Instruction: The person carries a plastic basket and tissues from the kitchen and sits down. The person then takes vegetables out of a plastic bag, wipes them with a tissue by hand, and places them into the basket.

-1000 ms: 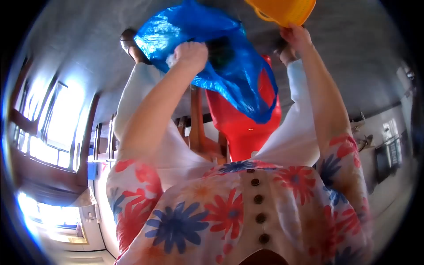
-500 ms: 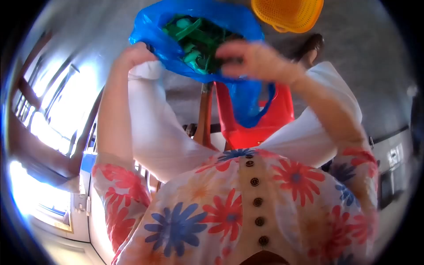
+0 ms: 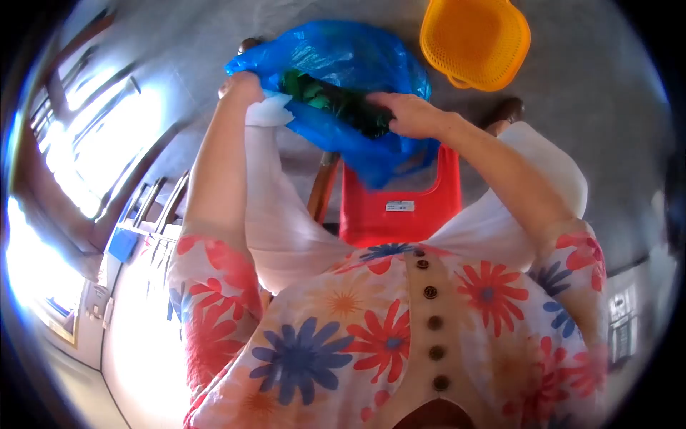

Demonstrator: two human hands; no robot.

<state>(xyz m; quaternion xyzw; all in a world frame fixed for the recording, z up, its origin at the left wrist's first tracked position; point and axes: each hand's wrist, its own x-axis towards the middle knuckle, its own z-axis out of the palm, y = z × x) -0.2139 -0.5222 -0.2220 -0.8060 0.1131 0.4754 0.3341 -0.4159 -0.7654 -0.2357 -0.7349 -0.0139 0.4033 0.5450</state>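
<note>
A blue plastic bag [image 3: 336, 46] lies with its mouth toward me, dark and bright green leaves [image 3: 314, 93] showing inside. My left hand [image 3: 244, 87] is closed on the left edge of the bag; its fingertips are mostly hidden. At the right side of the opening, my right hand [image 3: 416, 116] reaches in over the leaves. Its index finger is stretched out, the other fingers are partly bent, and I see nothing held in it. Below the opening, part of the bag hangs over a red plastic stool [image 3: 400, 223].
A yellow perforated basket [image 3: 475, 46] stands on the grey floor [image 3: 572, 79] beyond my right hand. Wooden furniture [image 3: 64, 193] is at the left before a bright window. My knees in white trousers [image 3: 286, 207] flank the red stool.
The view has shifted, so bag and basket sit lower. The bag's far side now covers more of the leaves. My right hand, blurred before, is steadier at the opening; my left keeps the bag's edge.
</note>
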